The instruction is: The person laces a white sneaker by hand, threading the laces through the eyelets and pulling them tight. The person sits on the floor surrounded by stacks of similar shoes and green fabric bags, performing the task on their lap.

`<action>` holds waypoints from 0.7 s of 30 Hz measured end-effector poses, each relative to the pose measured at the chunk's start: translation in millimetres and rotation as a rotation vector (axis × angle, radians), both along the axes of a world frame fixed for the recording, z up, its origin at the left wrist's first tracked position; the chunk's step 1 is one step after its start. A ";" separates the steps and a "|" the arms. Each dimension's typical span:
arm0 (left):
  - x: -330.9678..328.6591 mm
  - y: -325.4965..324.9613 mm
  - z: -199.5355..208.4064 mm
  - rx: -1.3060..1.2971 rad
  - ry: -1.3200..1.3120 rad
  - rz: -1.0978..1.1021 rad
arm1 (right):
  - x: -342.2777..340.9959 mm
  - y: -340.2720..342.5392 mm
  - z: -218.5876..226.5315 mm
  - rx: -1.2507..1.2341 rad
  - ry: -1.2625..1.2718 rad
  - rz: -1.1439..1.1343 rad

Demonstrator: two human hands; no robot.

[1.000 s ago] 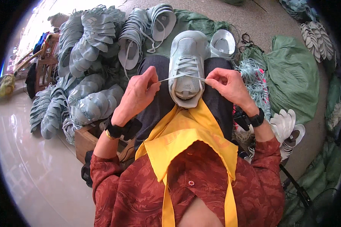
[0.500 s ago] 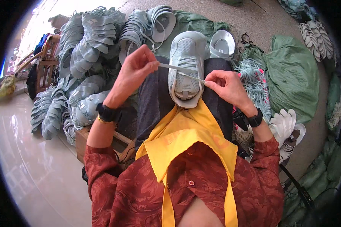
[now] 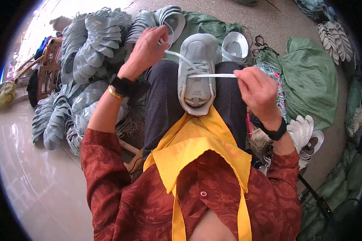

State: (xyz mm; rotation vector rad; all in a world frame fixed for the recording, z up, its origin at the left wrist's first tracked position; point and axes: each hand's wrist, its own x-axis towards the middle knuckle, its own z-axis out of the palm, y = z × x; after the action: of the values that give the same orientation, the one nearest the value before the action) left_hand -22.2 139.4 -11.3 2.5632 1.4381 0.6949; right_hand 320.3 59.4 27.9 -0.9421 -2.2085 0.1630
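Observation:
Between my thighs lies a pale grey-green shoe upper [image 3: 200, 52], toe pointing away from me and laces crossing its middle. My right hand [image 3: 260, 93] pinches one end of a pale shoelace [image 3: 217, 75], stretched sideways from the tongue [image 3: 198, 89]. Up and to the left of the upper, my left hand [image 3: 149, 45] is closed on the other part of the lace, which curves slackly from the eyelets to my fingers. A loop of it stands above that hand.
Stacks of grey-green shoe uppers [image 3: 102, 36] rise at the left beside a wooden chair [image 3: 48, 78]. A green sack [image 3: 311, 80] and bundled pale laces [image 3: 269, 76] lie at the right. White uppers [image 3: 301, 132] sit near my right forearm; another pale piece [image 3: 234, 47] stands beyond my right knee.
My hands have spread apart. The right moved outward, pulling its lace straight across; the left moved farther up with its lace end, which now hangs in a curve.

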 end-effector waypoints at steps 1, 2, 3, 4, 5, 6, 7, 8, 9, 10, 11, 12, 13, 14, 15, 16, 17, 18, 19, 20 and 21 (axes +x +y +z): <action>12.0 -6.3 7.5 -0.147 -0.100 -0.030 | 3.9 0.2 3.1 0.015 -0.003 -0.019; 24.9 -14.7 16.3 -0.294 -0.198 -0.059 | 7.3 -0.3 3.0 -0.013 0.038 -0.036; 38.2 -24.7 25.0 -0.442 -0.296 -0.087 | 9.6 -2.2 4.6 0.000 0.044 -0.045; 49.6 -35.3 30.2 -0.451 -0.317 -0.162 | 10.7 -3.3 7.0 0.013 0.050 -0.050; 59.8 -44.1 33.8 -0.460 -0.339 -0.239 | 11.2 -4.5 9.4 0.026 0.057 -0.056; 66.9 -49.8 36.3 -0.570 -0.358 -0.285 | 11.1 -5.9 12.3 0.040 0.067 -0.054; 72.8 -54.9 30.4 -0.533 -0.419 -0.367 | 11.2 -7.2 15.2 0.055 0.077 -0.052; 77.9 -60.1 31.7 -0.646 -0.463 -0.355 | 11.2 -8.8 16.9 0.068 0.086 -0.052; 81.7 -64.0 33.2 -0.758 -0.505 -0.346 | 12.1 -11.0 17.7 0.060 0.094 -0.054; 82.8 -65.6 33.2 -0.806 -0.530 -0.338 | 13.0 -13.1 18.1 0.050 0.101 -0.057; 83.7 -66.8 32.3 -0.855 -0.555 -0.330 | 13.9 -14.5 17.8 0.041 0.108 -0.060; 84.3 -67.7 31.6 -0.903 -0.581 -0.322 | 15.5 -16.0 16.0 0.038 0.107 -0.063; 84.6 -67.7 30.9 -0.865 -0.593 -0.322 | 18.1 -17.7 12.6 0.035 0.106 -0.065; 84.9 -67.1 30.4 -0.828 -0.604 -0.321 | 21.0 -19.0 10.5 0.032 0.105 -0.068; 84.6 -67.0 30.0 -0.792 -0.615 -0.318 | 23.5 -20.9 9.2 -0.003 0.114 -0.078; 84.8 -67.2 30.2 -0.741 -0.573 -0.323 | 26.4 -23.9 8.6 -0.037 0.123 -0.088; 85.3 -67.5 30.6 -0.689 -0.532 -0.328 | 27.9 -26.6 8.6 -0.071 0.132 -0.099; 85.9 -68.2 30.8 -0.638 -0.492 -0.332 | 28.5 -27.8 12.0 -0.071 0.142 -0.094; 86.7 -69.6 27.5 -0.616 -0.474 -0.331 | 29.1 -27.8 18.5 -0.071 0.153 -0.089; 87.4 -71.7 21.1 -0.593 -0.457 -0.329 | 29.3 -27.4 23.6 -0.071 0.163 -0.084; 90.4 -71.9 21.9 -0.571 -0.440 -0.332 | 29.0 -27.2 27.0 -0.063 0.176 -0.086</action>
State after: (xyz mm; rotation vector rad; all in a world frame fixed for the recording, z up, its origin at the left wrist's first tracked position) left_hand 68.2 67.6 10.6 1.9755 0.8785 0.6273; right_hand 349.3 32.2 54.9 -1.0155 -2.0088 0.2666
